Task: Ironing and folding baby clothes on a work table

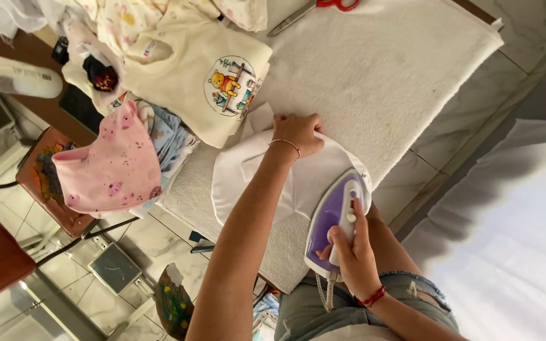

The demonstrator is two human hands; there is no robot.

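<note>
At far left of the padded ironing surface (399, 69) sits a pile of baby clothes: a pink spotted garment (112, 167) over a pale blue piece (170, 142), and just beside them a cream top (191, 69) with a cartoon bear print. Centre frame, a white cloth piece (254, 183) lies flat on the pad near its front edge. The left hand (298, 134), wearing 1 thin bracelet, presses down on the cloth's upper edge, fingers flat, grasping nothing. To the right, the right hand (352, 249), red cord at the wrist, is clenched around the handle of a purple and white iron (333, 218), whose nose rests on the white cloth. Red-handled scissors (314, 9) lie at the pad's far edge.
</note>
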